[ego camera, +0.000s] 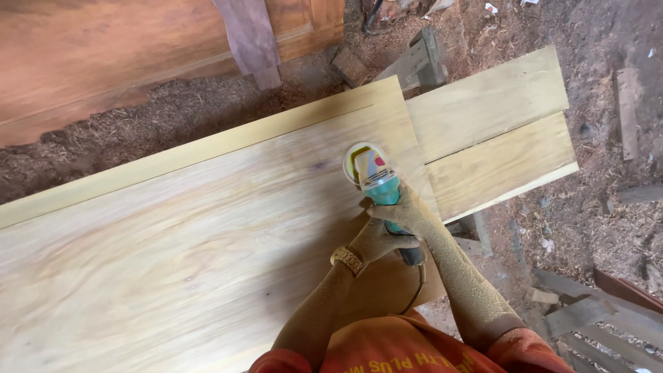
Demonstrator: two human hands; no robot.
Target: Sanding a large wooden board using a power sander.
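Note:
A teal angle grinder point(378, 183) with a round sanding disc point(359, 160) rests on a large pale wooden panel point(193, 235). My right hand point(407, 211) grips the grinder's body just behind the head. My left hand point(380, 240) wraps around the dark rear handle point(413, 255). Both forearms are coated in fine sawdust. A metal watch point(348, 260) sits on my left wrist. The power cord point(420, 290) hangs down from the handle toward my body.
Two lighter planks point(497, 131) lie under the panel's right end, on a wooden trestle point(418, 62). A brown door panel point(103, 55) leans at the upper left. Sawdust covers the ground point(601, 207), and scrap boards point(594, 311) lie at lower right.

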